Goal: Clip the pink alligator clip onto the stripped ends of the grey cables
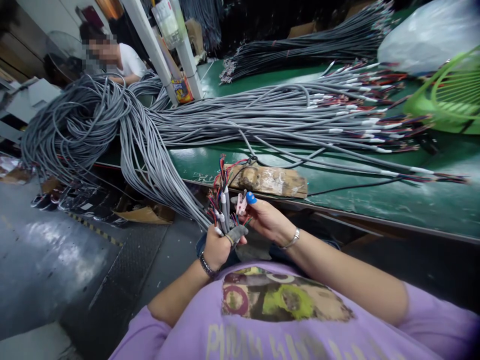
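The left hand (217, 246) grips a bundle of grey cables (224, 210) standing upright near the bench (393, 200) edge, and the right hand (262, 217), just right of them, pinches a small pink connector (242, 203) beside their coloured wire tips.

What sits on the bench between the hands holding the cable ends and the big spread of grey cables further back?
In the head view, a worn brown block lies on the green bench edge, between the hands and the grey cables.

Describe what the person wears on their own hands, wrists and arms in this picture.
The left hand has a dark beaded bracelet and a grey finger cot. The right hand has a silver bracelet and a blue fingertip cover. Short lilac sleeves; forearms bare.
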A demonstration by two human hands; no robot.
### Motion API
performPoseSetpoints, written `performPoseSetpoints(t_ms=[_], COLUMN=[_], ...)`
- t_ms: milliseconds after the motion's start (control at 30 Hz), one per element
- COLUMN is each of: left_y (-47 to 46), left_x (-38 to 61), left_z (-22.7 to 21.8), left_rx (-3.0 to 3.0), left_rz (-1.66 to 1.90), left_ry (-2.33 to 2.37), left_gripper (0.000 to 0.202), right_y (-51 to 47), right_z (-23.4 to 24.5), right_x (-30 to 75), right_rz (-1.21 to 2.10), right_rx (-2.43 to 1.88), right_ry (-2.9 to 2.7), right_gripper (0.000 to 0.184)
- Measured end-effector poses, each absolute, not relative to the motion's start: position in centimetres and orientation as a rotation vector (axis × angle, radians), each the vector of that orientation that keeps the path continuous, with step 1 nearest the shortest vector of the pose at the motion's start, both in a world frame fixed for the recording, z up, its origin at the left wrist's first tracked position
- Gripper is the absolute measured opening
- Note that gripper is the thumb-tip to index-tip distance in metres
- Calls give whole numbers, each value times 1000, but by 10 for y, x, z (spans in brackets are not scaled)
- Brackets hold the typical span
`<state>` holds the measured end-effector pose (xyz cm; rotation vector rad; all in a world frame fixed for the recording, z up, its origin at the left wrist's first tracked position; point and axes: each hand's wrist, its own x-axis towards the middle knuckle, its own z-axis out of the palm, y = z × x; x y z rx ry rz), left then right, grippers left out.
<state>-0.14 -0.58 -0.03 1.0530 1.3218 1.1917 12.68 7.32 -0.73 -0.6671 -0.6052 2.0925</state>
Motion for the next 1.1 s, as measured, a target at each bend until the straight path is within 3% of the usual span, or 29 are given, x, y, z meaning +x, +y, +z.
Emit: performPoseSetpoints(t_ms=[700, 833, 1100], left_y=[-18, -17, -10], left_x=[-9, -10, -5], left_z=[0, -1, -5], left_rx=[1058, 1059, 1020], left_rz=[1245, 1242, 1264], left_ry=[1304, 1294, 1277], left_gripper=[29, 30, 30], right_y=[73, 74, 71], right_z=[-9, -5, 0], right_x=[137, 136, 134], right_rz=[2300, 2239, 2151], right_rx=[-669, -667, -728], right_ry=[-525, -612, -720], right_gripper=[47, 35, 43])
